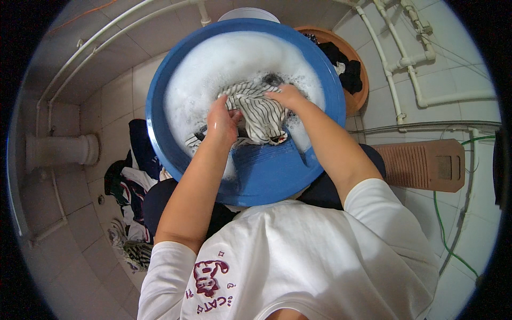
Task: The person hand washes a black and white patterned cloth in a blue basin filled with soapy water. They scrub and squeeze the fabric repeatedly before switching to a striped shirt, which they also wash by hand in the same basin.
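A white garment with dark stripes (262, 114) lies bunched over the ribbed washboard slope (266, 158) of a large blue plastic tub (276, 186). My left hand (222, 122) grips its left side, fingers partly wet. On the upper right, my right hand (289, 97) holds the cloth, with some fingers hidden in the folds and foam. Thick white suds (244, 56) fill the far part of the tub. A dark piece of cloth (273, 79) shows through the foam just beyond the garment.
An orange-brown basin (354, 100) with dark clothes (340, 64) stands behind right. A brown washboard (420, 165) juts out at right, near a green hose (444, 236). Clothes (134, 188) are heaped on the tiled floor at left. White pipes (390, 76) line the walls.
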Demonstrator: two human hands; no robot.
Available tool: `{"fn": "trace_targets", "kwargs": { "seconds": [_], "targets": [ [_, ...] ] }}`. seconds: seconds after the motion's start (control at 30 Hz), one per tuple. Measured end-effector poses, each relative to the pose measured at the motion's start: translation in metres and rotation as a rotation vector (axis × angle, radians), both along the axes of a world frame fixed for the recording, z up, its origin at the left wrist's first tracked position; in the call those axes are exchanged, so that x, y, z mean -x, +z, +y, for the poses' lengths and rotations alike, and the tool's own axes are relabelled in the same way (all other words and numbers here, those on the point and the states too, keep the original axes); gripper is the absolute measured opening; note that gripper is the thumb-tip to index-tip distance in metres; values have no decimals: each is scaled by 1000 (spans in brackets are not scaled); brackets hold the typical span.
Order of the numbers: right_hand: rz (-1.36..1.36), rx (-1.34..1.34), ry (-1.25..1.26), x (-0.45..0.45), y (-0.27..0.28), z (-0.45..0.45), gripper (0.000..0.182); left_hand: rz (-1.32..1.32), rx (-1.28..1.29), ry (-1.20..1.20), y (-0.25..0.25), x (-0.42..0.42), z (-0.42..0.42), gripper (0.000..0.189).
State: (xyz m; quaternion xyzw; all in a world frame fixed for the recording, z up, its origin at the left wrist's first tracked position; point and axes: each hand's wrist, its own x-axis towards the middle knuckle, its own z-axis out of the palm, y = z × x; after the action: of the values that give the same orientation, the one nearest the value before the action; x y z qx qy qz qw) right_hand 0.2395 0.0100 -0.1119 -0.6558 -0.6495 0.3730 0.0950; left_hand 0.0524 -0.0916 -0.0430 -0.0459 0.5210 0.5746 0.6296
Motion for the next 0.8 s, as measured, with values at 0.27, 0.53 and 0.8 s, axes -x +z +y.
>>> {"fn": "trace_targets", "kwargs": {
  "seconds": [0.27,0.53,0.8],
  "targets": [
    [692,-400,329,65,64,-43,26,-52,-247,-99,0,-1,-2,44],
    [675,-724,692,98,136,-131,22,-229,-234,-97,10,5,-12,37],
    [571,-677,152,84,98,-96,27,-221,-117,-159,21,-18,-19,33]
  ]
}}
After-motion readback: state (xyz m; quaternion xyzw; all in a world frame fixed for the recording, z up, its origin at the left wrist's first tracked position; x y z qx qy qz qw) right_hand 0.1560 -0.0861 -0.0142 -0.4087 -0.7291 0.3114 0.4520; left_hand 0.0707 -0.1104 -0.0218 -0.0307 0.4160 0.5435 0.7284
